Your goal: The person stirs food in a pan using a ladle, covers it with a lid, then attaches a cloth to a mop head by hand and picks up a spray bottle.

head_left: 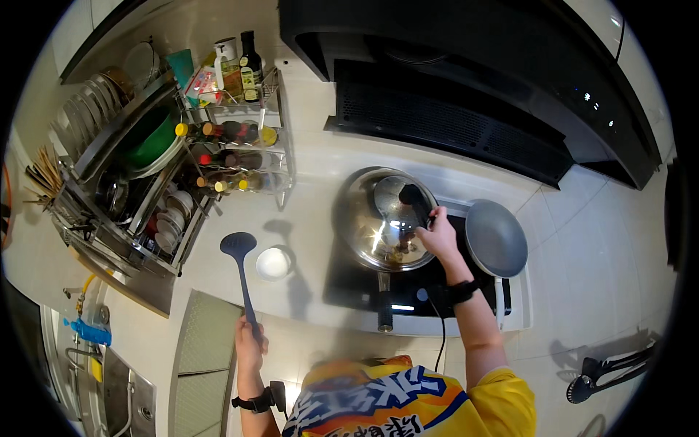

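Pale countertop (317,218). On it: bottle rack (270,118), small white bowl (287,269), black cooktop (346,291). On cooktop: shiny wok (357,233); right of it, grey frying pan (496,239).

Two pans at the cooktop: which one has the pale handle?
The matte grey pan on the right; its pale handle points toward the person. The shiny steel pan to its left has a black handle.
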### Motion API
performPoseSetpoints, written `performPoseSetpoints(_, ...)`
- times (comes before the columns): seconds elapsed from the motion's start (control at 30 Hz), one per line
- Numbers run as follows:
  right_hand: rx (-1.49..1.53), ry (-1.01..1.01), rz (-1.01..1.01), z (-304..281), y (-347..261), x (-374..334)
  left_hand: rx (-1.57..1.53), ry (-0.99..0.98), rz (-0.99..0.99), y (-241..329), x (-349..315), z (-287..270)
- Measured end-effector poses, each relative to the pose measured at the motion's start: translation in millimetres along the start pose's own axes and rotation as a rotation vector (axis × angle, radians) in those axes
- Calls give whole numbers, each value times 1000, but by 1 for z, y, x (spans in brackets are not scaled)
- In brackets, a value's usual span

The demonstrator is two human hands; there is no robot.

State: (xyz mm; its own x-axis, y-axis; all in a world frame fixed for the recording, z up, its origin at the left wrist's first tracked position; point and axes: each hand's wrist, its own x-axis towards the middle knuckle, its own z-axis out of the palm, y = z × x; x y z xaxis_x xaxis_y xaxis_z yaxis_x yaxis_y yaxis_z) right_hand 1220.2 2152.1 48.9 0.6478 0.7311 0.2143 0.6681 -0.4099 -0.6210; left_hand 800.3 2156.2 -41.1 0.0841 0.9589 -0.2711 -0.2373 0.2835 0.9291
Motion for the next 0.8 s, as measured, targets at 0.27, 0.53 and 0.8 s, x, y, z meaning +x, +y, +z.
performPoseSetpoints(0.27, -88, 30, 4, 50, -7, 1, 14, 3, -13, 0, 13, -40)
performPoseSetpoints(0.53, -188, -21, 68, 46, -27, 0, 16, -43, -45, 8, 26, -54)
performPoseSetpoints(0.8, -436, -61, 45, 25, -68, -18, 50, -27, -56, 3, 43, -71)
